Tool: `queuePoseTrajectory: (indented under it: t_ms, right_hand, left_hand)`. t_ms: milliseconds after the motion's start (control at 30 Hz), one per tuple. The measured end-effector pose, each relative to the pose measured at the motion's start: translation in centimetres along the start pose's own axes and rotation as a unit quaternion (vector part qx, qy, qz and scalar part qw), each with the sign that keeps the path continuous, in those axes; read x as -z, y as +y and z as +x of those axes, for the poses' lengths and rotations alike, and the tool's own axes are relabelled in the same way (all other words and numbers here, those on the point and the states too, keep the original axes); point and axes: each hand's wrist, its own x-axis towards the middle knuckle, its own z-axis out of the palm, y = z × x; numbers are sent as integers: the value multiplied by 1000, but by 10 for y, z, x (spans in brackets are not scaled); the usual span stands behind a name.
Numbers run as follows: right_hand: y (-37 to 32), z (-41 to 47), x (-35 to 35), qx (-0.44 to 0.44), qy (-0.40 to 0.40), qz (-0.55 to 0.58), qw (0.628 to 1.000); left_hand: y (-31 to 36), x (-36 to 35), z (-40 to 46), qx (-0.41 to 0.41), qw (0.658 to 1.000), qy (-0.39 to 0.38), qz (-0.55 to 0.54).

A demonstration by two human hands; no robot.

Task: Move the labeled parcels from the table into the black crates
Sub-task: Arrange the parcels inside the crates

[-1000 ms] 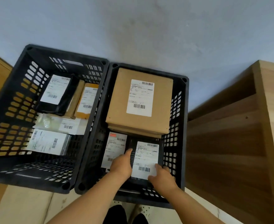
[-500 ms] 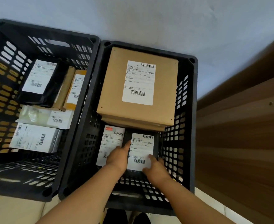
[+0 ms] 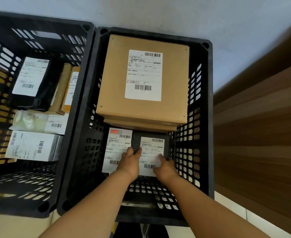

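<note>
1. The left crate (image 3: 83,69) holds several labeled parcels.
2. In the right crate (image 3: 208,103), the left hand (image 3: 130,161) curls its fingers over the black parcel's (image 3: 166,145) left edge.
3. The right hand (image 3: 165,168) grips its near right corner, below the big cardboard box (image 3: 174,83).

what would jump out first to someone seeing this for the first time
Most likely the big brown cardboard box with its white shipping label, filling the far half of the right black crate. Just below it, at the crate's near end, the left hand and right hand hold a small black parcel beside a white-labelled parcel. The left black crate holds several smaller labelled parcels.
</note>
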Motion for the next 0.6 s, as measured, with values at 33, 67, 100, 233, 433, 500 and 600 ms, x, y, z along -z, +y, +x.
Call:
queuePoseTrajectory:
  t_ms: [33,67,100,233,433,500,600]
  right_hand:
    - [0,1,-1,0,-2,2,1000]
    - [1,2,-1,-2,-4,4,1000]
    - [2,2,-1,-4,-7,6,1000]
    - [2,-5,1,6,2,-4,1000]
    - [-9,-43,22,76,59,6,995]
    - [-15,-63,33,105,75,-9,992]
    - [-24,-101,52,147,98,-23,984]
  left_hand:
    - [1,-1,1,-1,1000,-4,1]
    - [1,-1,3,-3,1000,-6,3]
    - [1,-1,4,-4,1000,-8,3]
    - [-1,1,0,-7,1000,-9,-24]
    - [10,22,-25,-10,995,44,-87]
    - [20,35,-42,-20,992,57,-114]
    - [40,59,-75,-40,983,85,-157]
